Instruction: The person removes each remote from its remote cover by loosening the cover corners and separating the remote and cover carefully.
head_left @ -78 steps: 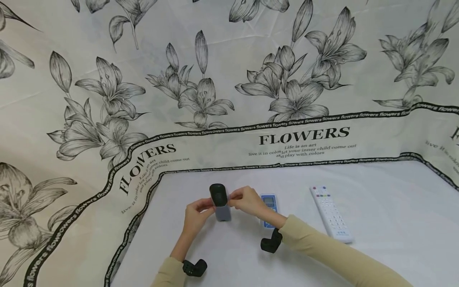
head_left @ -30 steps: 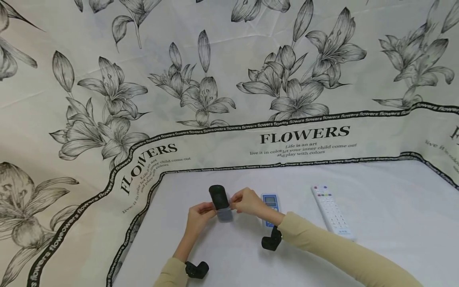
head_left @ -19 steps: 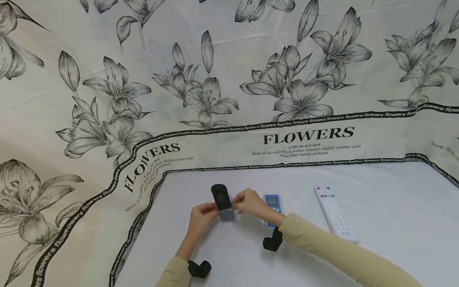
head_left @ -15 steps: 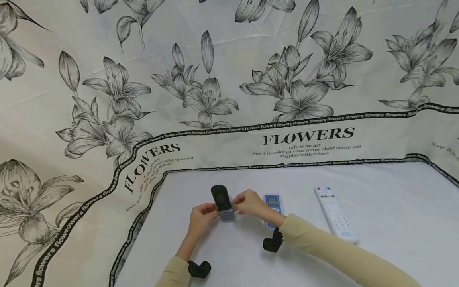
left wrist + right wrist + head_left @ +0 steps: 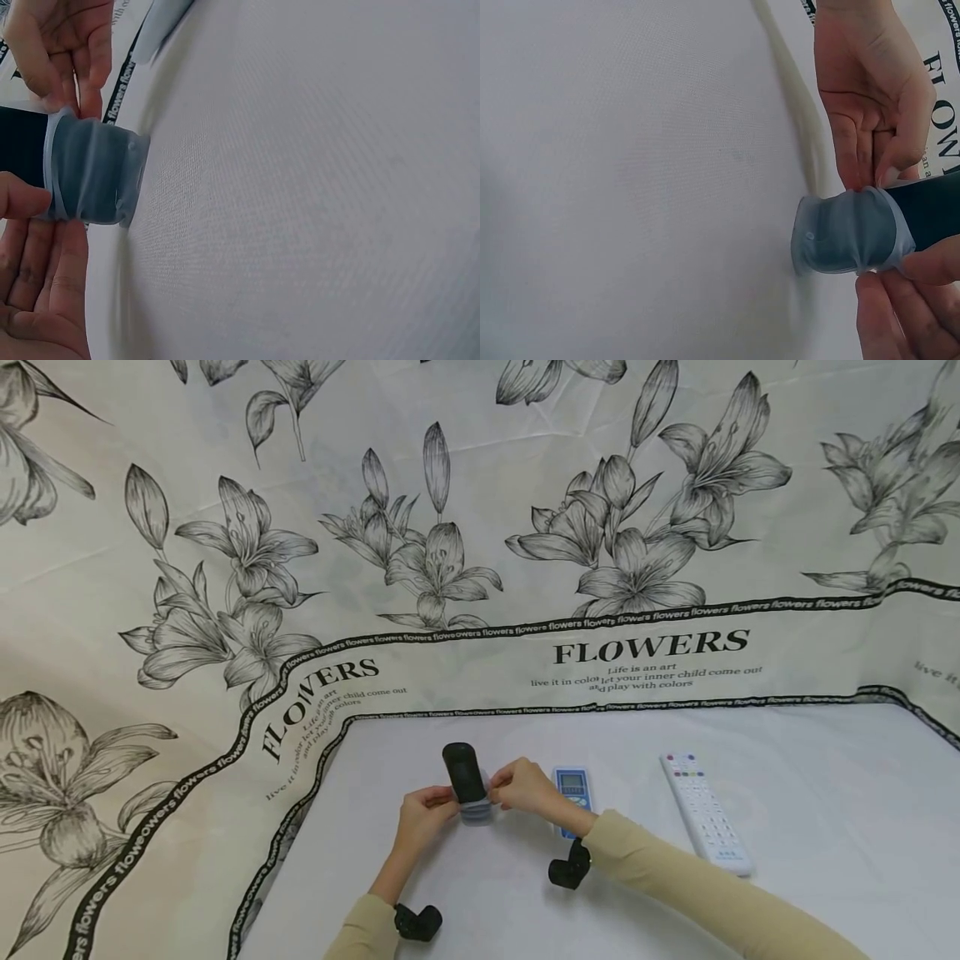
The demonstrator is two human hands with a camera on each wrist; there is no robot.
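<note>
At the grip, left hand [image 5: 422, 816] and right hand [image 5: 523, 789] pinch opposite sides of a translucent sleeve [image 5: 847, 229], bunched around the lower end of a tilted black handheld device [image 5: 463, 770]. Judged partway: lower end covered, upper length bare. Right of grip: blue-and-white remote [image 5: 573, 782], then white remote [image 5: 705, 814] farther.

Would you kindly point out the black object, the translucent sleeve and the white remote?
Black object [image 5: 462, 771]: head view, middle of its exposed face.
Translucent sleeve [image 5: 849, 231]: right wrist view, its wrinkled side.
White remote [image 5: 703, 815]: head view, middle of its button face.
</note>
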